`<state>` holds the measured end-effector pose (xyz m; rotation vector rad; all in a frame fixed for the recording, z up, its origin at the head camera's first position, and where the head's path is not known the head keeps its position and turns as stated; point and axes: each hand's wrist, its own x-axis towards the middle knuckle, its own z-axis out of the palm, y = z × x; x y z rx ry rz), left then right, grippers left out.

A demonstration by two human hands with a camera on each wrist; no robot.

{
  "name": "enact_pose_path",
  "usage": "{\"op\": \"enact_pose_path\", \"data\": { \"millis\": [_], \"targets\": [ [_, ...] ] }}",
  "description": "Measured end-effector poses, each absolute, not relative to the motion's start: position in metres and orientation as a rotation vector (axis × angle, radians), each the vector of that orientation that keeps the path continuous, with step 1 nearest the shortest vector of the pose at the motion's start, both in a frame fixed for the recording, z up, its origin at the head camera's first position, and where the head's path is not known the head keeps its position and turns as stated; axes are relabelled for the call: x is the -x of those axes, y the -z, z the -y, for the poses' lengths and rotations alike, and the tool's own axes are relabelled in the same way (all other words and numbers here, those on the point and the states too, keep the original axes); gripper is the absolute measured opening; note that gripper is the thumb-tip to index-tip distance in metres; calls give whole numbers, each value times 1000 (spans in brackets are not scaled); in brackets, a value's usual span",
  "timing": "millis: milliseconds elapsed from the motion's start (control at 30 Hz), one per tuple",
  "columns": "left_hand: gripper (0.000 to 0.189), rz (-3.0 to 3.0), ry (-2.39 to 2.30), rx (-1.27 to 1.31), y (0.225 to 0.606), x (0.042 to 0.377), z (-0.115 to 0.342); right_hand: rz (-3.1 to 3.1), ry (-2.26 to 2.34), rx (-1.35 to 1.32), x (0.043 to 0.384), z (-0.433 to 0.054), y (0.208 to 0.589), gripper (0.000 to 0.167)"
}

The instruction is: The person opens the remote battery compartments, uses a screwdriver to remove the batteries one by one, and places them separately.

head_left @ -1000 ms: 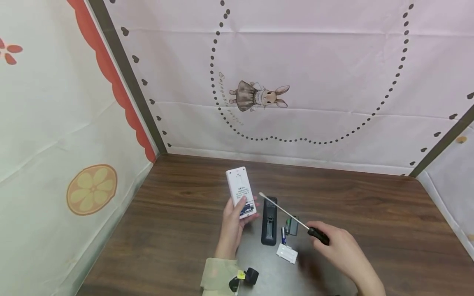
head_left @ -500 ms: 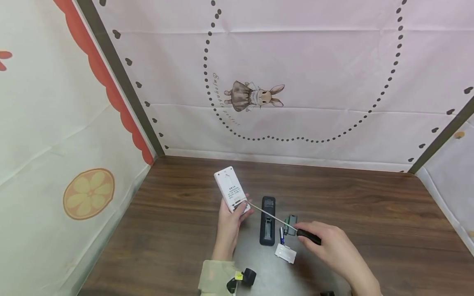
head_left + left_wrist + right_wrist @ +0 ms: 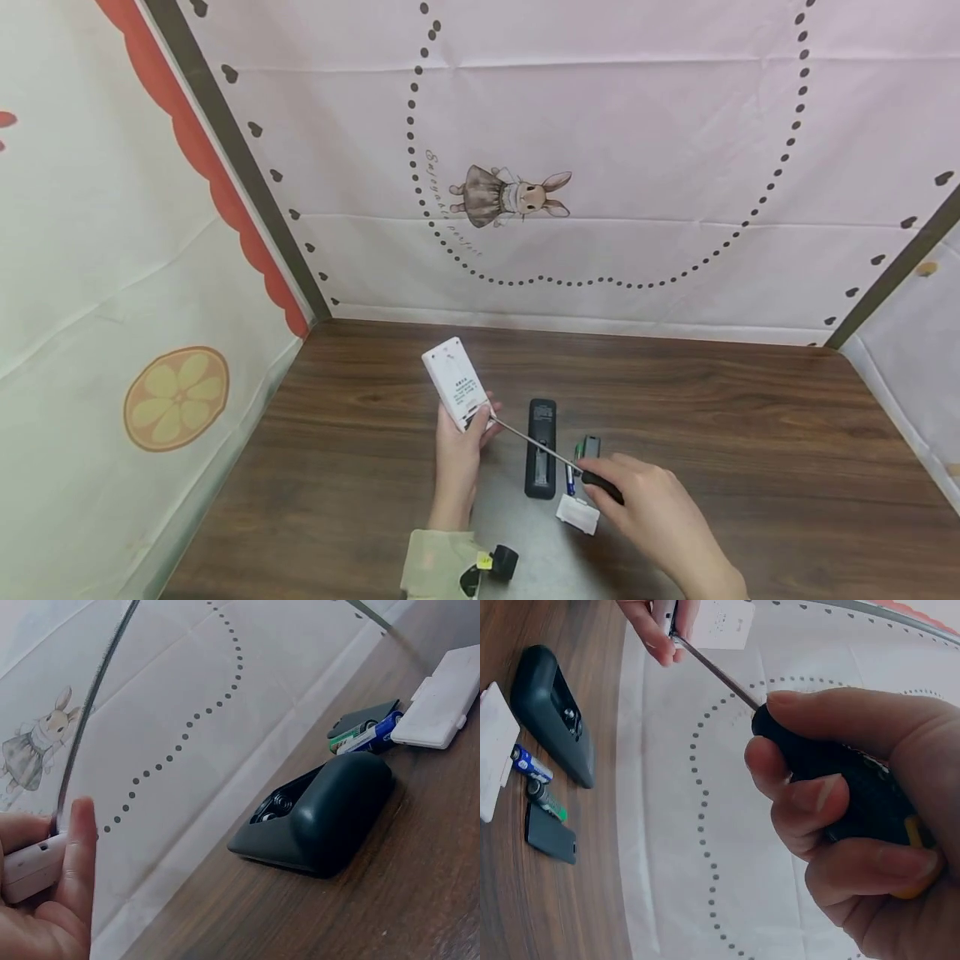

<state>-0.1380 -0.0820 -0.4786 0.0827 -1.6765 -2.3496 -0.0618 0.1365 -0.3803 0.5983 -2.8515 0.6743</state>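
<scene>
My left hand [image 3: 457,454] holds a white remote control [image 3: 454,375] above the table, its printed back facing up. The thumb lies along the lower end, by the uncovered battery compartment, and partly hides it. In my right hand [image 3: 652,504] is a screwdriver with a black handle [image 3: 817,769], fingers curled round it. Its long metal shaft [image 3: 536,444] points left, and the tip meets the remote's lower end beside the left thumb. Below the shaft, a black remote control [image 3: 540,483] lies on the table with its battery compartment uncovered.
Right of the black remote lie a blue battery [image 3: 531,763], a green battery [image 3: 546,799], a dark battery cover [image 3: 550,836] and a white battery cover [image 3: 577,514]. The wooden table [image 3: 360,450] meets a printed cloth wall [image 3: 637,167] at the back.
The screwdriver has moved left and down, its tip going from clear of the white remote to its lower end. The white remote has shifted left and tilted further that way.
</scene>
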Motion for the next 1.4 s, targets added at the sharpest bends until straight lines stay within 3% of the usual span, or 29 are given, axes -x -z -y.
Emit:
{"op": "enact_pose_path", "data": {
  "millis": [467, 733, 1400],
  "targets": [
    [57, 1647, 2331, -188, 482, 137, 77, 2760, -579, -633, 57, -127, 381, 29],
    [52, 1751, 2373, -231, 463, 131, 76, 2699, -461, -659, 48, -121, 376, 25],
    [59, 1628, 2626, -323, 463, 133, 91, 2869, -960, -711, 72, -158, 390, 27]
  ]
}}
